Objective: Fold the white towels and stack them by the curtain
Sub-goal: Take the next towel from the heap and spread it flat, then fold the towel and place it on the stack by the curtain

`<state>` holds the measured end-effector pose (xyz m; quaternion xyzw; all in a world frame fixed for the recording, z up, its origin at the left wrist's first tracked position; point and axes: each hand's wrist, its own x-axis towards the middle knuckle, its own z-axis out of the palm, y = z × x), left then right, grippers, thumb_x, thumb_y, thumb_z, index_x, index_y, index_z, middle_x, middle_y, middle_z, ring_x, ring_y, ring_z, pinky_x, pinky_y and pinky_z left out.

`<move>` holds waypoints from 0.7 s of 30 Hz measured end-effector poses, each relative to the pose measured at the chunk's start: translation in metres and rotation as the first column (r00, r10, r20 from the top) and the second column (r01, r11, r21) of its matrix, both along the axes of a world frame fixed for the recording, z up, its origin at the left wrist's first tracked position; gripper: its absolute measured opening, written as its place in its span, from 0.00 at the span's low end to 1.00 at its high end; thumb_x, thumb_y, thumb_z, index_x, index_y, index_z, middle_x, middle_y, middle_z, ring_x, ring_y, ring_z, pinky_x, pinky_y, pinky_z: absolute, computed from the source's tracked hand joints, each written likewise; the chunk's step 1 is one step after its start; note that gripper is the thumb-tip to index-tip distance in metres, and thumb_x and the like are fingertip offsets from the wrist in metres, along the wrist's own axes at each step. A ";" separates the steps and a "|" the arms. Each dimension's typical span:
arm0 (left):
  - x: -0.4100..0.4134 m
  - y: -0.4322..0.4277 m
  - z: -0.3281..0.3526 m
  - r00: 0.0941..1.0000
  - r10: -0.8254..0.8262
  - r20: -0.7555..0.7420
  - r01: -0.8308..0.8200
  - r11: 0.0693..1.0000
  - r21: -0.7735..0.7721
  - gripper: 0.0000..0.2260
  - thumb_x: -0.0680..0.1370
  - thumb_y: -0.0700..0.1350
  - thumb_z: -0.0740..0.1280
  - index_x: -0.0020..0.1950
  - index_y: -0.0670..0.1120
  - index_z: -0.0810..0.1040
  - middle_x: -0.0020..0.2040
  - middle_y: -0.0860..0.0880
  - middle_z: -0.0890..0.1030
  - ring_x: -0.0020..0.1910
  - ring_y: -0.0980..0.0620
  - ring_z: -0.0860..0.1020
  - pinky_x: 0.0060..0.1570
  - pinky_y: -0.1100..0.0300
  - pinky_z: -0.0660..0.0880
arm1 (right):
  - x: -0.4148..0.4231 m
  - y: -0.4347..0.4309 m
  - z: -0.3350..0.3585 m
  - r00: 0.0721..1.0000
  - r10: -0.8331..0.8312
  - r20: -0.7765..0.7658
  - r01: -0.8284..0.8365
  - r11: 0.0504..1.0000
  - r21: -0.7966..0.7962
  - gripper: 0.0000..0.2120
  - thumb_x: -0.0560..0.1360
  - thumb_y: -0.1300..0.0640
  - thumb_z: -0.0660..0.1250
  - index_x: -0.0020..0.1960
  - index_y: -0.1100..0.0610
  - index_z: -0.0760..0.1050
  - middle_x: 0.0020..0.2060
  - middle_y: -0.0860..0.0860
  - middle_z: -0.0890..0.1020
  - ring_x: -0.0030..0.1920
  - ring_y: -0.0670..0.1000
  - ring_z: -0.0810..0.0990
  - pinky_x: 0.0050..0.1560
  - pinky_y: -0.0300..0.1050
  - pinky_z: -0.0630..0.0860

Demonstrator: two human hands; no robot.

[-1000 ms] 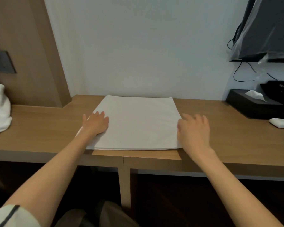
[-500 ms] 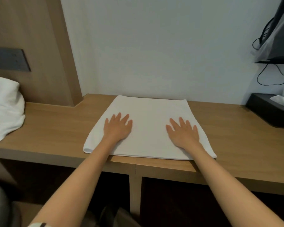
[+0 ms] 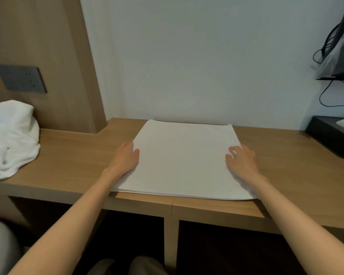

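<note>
Folded white square towel (image 3: 184,157) lies flat, its near edge just shy of the front lip of the light wooden desk (image 3: 72,163) — wood showing both sides. Left hand (image 3: 125,158) and right hand (image 3: 242,161) pinch its side edges. Crumpled white towel (image 3: 10,135) sits far left.

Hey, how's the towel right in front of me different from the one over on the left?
The front towel lies flat, folded square; the left towel is a crumpled heap. The left hand and right hand touch the front towel's side edges; the left towel is untouched. Both are white and on the wooden desk.
</note>
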<state>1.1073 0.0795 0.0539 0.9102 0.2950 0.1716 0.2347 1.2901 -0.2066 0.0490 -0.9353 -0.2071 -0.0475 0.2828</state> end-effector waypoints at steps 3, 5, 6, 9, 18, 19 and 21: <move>0.008 0.014 0.007 0.997 0.054 0.046 -0.054 0.999 -0.001 0.07 0.80 0.42 0.58 0.42 0.44 0.70 0.41 0.47 0.75 0.48 0.42 0.73 0.46 0.53 0.67 | 0.023 0.002 0.005 0.999 -0.037 -0.039 0.036 0.999 -0.014 0.19 0.80 0.57 0.57 0.70 0.55 0.68 0.69 0.57 0.69 0.70 0.60 0.62 0.66 0.50 0.60; 0.013 0.024 0.012 0.995 0.070 0.066 -0.064 0.993 -0.095 0.04 0.80 0.41 0.60 0.52 0.45 0.74 0.47 0.45 0.77 0.53 0.41 0.74 0.51 0.54 0.67 | 0.036 0.003 0.008 0.996 -0.060 -0.067 0.056 0.997 -0.052 0.19 0.79 0.59 0.57 0.69 0.54 0.68 0.67 0.58 0.71 0.69 0.60 0.64 0.62 0.46 0.60; 0.015 0.028 0.015 0.994 0.083 0.067 -0.072 0.987 -0.144 0.12 0.80 0.41 0.61 0.63 0.43 0.73 0.54 0.43 0.78 0.59 0.42 0.74 0.56 0.54 0.67 | 0.042 0.004 0.010 0.993 -0.074 -0.092 0.069 0.996 -0.054 0.19 0.79 0.60 0.57 0.70 0.54 0.67 0.67 0.58 0.71 0.69 0.60 0.65 0.61 0.46 0.60; 0.020 0.039 0.015 0.993 0.084 0.078 -0.065 0.973 -0.221 0.19 0.79 0.40 0.63 0.70 0.38 0.69 0.64 0.41 0.75 0.62 0.44 0.73 0.58 0.58 0.66 | 0.054 0.008 0.016 0.977 -0.140 -0.163 0.124 0.987 -0.106 0.20 0.79 0.58 0.59 0.70 0.56 0.65 0.67 0.60 0.69 0.68 0.63 0.66 0.62 0.50 0.64; 0.026 0.056 0.016 0.999 0.040 0.005 -0.037 0.955 -0.296 0.10 0.79 0.46 0.65 0.39 0.45 0.76 0.39 0.48 0.75 0.37 0.55 0.71 0.36 0.66 0.64 | 0.066 0.013 0.019 0.927 -0.204 -0.314 0.202 0.979 -0.039 0.07 0.75 0.57 0.62 0.44 0.61 0.67 0.48 0.60 0.75 0.52 0.61 0.75 0.49 0.48 0.68; 0.026 0.056 0.017 0.999 0.030 -0.021 -0.035 0.953 -0.302 0.10 0.79 0.46 0.65 0.42 0.42 0.78 0.40 0.47 0.75 0.36 0.54 0.71 0.36 0.65 0.65 | 0.064 0.013 0.018 0.918 -0.207 -0.339 0.219 0.976 -0.003 0.07 0.75 0.57 0.61 0.42 0.61 0.66 0.48 0.60 0.74 0.51 0.60 0.75 0.47 0.47 0.66; 0.026 0.056 0.018 0.999 0.025 -0.047 -0.039 0.949 -0.313 0.11 0.80 0.47 0.64 0.45 0.39 0.79 0.41 0.46 0.76 0.37 0.53 0.71 0.37 0.63 0.65 | 0.063 0.013 0.017 0.904 -0.206 -0.375 0.244 0.968 0.056 0.06 0.74 0.58 0.60 0.42 0.60 0.67 0.51 0.61 0.75 0.53 0.60 0.75 0.48 0.47 0.66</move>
